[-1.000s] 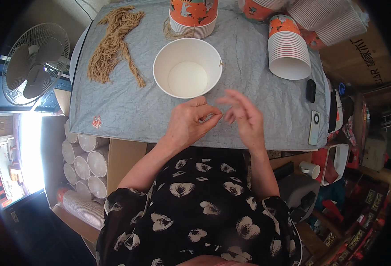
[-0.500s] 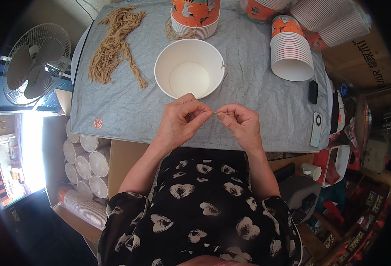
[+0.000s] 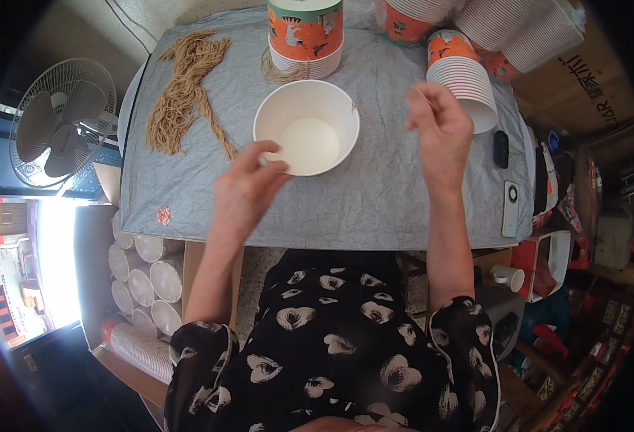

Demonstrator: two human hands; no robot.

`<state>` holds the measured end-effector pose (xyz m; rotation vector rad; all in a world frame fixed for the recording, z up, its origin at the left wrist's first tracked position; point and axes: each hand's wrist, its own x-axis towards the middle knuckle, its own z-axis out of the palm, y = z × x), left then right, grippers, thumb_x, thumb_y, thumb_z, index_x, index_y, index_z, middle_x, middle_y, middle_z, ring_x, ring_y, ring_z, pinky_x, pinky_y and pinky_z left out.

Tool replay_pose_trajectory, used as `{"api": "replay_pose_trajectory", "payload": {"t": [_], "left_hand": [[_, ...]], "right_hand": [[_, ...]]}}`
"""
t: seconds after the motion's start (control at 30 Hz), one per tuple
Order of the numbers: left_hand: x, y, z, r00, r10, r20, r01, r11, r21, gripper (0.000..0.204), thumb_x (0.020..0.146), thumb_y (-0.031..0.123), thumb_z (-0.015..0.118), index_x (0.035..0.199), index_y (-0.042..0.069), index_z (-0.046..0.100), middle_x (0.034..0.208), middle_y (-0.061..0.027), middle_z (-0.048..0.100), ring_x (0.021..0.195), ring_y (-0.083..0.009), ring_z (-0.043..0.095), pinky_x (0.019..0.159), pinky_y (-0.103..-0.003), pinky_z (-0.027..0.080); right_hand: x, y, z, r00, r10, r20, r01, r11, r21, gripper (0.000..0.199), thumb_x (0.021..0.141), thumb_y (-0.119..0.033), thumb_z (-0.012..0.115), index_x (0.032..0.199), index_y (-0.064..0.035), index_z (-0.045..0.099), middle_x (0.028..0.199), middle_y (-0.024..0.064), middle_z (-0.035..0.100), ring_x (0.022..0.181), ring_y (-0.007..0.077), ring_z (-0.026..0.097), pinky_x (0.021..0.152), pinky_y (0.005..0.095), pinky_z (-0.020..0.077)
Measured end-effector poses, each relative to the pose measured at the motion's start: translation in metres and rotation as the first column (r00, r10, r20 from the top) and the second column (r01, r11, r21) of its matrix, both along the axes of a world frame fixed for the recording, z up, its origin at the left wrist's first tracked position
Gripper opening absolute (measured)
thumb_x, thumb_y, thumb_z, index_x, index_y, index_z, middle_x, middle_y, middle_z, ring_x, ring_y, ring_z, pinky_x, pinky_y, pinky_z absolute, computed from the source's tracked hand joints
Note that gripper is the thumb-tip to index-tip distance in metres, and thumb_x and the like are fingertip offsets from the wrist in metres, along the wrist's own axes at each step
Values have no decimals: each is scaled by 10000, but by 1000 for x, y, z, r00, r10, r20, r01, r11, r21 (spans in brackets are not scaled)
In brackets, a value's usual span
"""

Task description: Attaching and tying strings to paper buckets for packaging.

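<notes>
A white paper tub (image 3: pixel 310 144) stands upright on the table in front of me, its inside bare. A small bit of cord shows at its right rim. My left hand (image 3: pixel 245 183) is at the tub's near left rim, thumb and forefinger apart; whether they touch the rim I cannot tell. Up to the right of the tub, my right hand (image 3: pixel 443 129) is raised with its fingertips pinched together. Motion blur hides what is between them. Behind my right hand lies a stack of white and orange paper tubs (image 3: pixel 464 79).
A bundle of tan cord (image 3: pixel 184 93) lies at the table's left. An orange patterned tub stack (image 3: pixel 306 39) with cord beside it stands behind. Bagged tubs (image 3: pixel 508 29) fill the back right; a phone (image 3: pixel 510 209) and black object (image 3: pixel 501 149) lie at the right edge. A fan (image 3: pixel 61 122) stands left.
My hands were together, pinching a thin cord in front of the tub. They have parted: the left moved left to the rim, the right up and to the right.
</notes>
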<state>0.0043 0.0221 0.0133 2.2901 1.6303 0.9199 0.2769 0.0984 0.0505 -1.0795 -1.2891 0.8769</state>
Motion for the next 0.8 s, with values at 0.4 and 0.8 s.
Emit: {"api": "replay_pose_trajectory", "payload": {"t": [0.4, 0.8], "left_hand": [[-1, -8, -1, 987, -162, -12, 159, 975, -153, 214, 818, 123, 777, 1021, 88, 716, 1113, -37, 662, 866, -239, 707, 719, -352, 577], [0, -47, -24, 976, -145, 160, 169, 976, -141, 263, 746, -50, 765, 984, 51, 717, 1008, -66, 661, 907, -255, 683, 746, -356, 571]], "right_hand": [[-52, -25, -49, 836, 525, 161, -449, 822, -349, 118, 980, -86, 622, 947, 25, 645, 892, 17, 676, 849, 77, 612, 796, 260, 511], [-46, -66, -46, 676, 650, 346, -549, 758, -351, 123, 916, 5, 632, 843, 20, 534, 1042, 109, 653, 945, 204, 630, 866, 309, 494]]}}
